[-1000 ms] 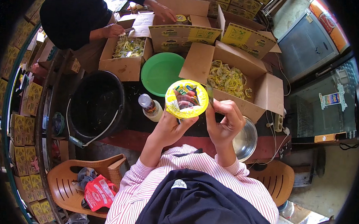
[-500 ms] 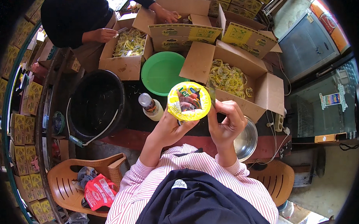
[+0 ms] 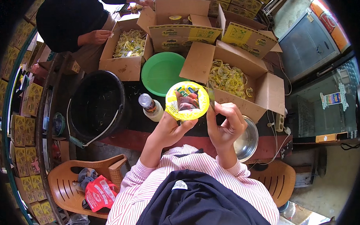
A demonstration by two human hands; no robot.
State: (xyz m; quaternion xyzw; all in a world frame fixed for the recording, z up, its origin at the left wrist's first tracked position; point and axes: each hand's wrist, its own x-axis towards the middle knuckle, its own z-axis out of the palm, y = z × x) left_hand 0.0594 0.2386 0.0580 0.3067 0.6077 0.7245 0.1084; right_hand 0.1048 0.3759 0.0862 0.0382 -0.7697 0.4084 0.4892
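I have a yellow-rimmed cup (image 3: 172, 100) at the centre of my view, above the dark surface (image 3: 136, 122), its mouth turned toward me. My left hand (image 3: 170, 126) has its grip curled round the cup's side; my right hand (image 3: 227, 120) pinches a thin blade (image 3: 211, 96) between thumb and fingers, at the rim's 3 o'clock. I judge the step as blade work at that rim; whether the edge touches, I cannot tell. The next move calls for a steady left grip and a careful path, since fingers show through the cup's middle. Whether clear film spans that opening, I cannot tell.

From the cup, the open carton (image 3: 262, 86) at 2 o'clock holds curly yellow strips (image 3: 228, 81); the smaller carton (image 3: 121, 69) at 11 holds more. The tall carton (image 3: 185, 35) at 12 contains yellow-topped tubs (image 3: 175, 18). A green basin (image 3: 161, 73) sits nearer at 11, a black bucket (image 3: 98, 103) with small scraps at 9, a pale bottle (image 3: 156, 113) between bucket and cup, and a metal bowl (image 3: 247, 140) at 4.
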